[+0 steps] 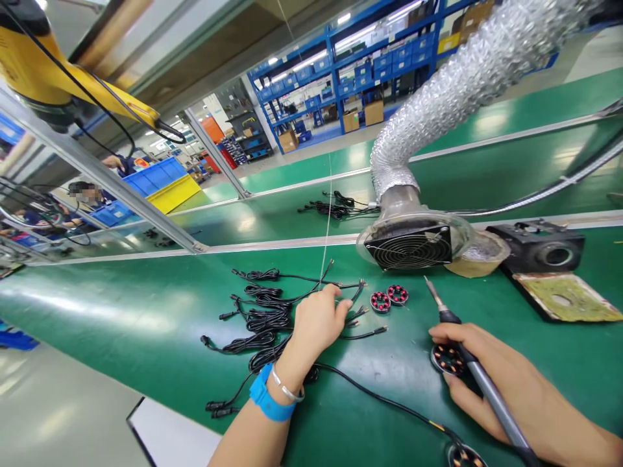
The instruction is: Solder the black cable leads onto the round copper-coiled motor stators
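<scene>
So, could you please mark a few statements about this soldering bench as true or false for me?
1. The right hand holds a soldering iron. True.
2. The left hand rests on the fume extractor fan. False: it reaches into the black cables on the green belt.
3. Two wound stators lie side by side in front of the fan. True.
4. The left wrist wears a red band. False: the wristband is blue.
5. The silver duct runs up from the fan. True.
</scene>
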Available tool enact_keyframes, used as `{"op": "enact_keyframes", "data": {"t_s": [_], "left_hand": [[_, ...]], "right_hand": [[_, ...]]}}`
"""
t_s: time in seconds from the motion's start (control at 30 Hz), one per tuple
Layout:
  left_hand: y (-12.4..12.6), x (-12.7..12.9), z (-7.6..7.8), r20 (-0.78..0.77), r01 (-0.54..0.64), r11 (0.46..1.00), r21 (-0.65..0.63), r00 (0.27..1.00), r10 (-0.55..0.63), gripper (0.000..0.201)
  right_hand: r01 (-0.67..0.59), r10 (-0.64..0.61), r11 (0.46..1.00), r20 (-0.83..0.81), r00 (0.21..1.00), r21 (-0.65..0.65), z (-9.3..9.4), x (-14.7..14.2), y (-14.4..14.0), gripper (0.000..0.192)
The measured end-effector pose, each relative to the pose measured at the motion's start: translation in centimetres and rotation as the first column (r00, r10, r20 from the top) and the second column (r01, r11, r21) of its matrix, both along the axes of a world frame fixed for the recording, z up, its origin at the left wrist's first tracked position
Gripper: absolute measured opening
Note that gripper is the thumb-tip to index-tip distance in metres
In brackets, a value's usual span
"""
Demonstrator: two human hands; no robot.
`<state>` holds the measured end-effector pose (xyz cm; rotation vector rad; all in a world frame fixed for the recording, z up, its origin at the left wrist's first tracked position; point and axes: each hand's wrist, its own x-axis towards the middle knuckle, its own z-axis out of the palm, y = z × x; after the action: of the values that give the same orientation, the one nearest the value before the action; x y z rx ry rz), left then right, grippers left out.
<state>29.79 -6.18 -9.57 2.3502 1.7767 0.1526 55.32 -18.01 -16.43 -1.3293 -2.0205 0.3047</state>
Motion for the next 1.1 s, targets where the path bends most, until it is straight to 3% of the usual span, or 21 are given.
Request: {"op": "enact_keyframes", "data": {"t_s": [0.1, 0.27, 0.47, 0.53, 0.6, 0.73, 0.77, 0.83, 0.93, 1.0, 1.1], "left_hand": [[0.4, -0.4, -0.1, 0.020, -0.010, 1.000, 0.001, 1.000, 0.010, 0.016], [0.8, -1.8, 0.8, 0.077, -0.066, 0.997, 0.039, 0.995, 0.063, 0.031], [0.3, 0.9, -1.7, 0.100, -0.040, 0.999, 0.019, 0.994, 0.038, 0.016], [0.5, 1.0, -1.8, 0.147, -0.051, 0.998, 0.026, 0.988, 0.046, 0.010], [0.9, -0.1, -0.8, 0.217, -0.077, 0.996, 0.049, 0.974, 0.064, 0.013], [0.4, -3.4, 2.8, 0.429, -0.109, 0.989, 0.100, 0.902, 0.056, 0.025], [-0.1, -3.8, 3.4, 0.542, -0.042, 0.996, 0.083, 0.840, -0.010, 0.024], [-1.5, -3.6, 3.9, 0.654, 0.209, 0.978, 0.006, 0.739, -0.162, 0.021], [-3.7, -1.4, 3.0, 0.545, 0.515, 0.851, -0.106, 0.745, -0.384, 0.010], [-4.7, 0.2, 2.0, 0.429, 0.591, 0.797, -0.121, 0.756, -0.495, 0.004], [-5.2, 1.4, 0.7, 0.324, 0.632, 0.768, -0.105, 0.751, -0.575, 0.006]], "right_hand": [[0.008, -0.007, 1.000, 0.028, 1.000, -0.004, -0.5, 0.3, -0.1, 0.042], [0.006, -0.003, 0.999, 0.093, 0.996, -0.038, -1.5, 0.6, -0.1, 0.044], [0.004, -0.004, 1.000, 0.107, 0.994, 0.004, -2.1, 0.8, 0.1, 0.043], [0.019, -0.021, 1.000, 0.120, 0.993, 0.020, -2.3, 0.8, 0.1, 0.041], [0.016, -0.019, 0.999, 0.119, 0.993, 0.031, -2.4, 0.8, 0.1, 0.041], [-0.008, 0.007, 1.000, 0.068, 0.998, 0.017, -2.1, 0.5, 0.2, 0.043], [-0.015, 0.014, 1.000, 0.050, 0.999, 0.015, -1.8, 0.4, 0.2, 0.043], [-0.023, 0.023, 1.000, 0.009, 1.000, 0.018, -0.8, 0.1, 0.2, 0.044], [0.036, -0.036, 0.999, -0.116, 0.993, -0.002, 1.3, -0.5, -0.2, 0.039], [0.092, -0.114, 0.991, -0.259, 0.959, -0.095, 2.5, -1.1, -0.4, 0.034], [0.073, -0.152, 0.977, -0.422, 0.894, -0.198, 3.4, -2.0, -0.7, 0.029]]}}
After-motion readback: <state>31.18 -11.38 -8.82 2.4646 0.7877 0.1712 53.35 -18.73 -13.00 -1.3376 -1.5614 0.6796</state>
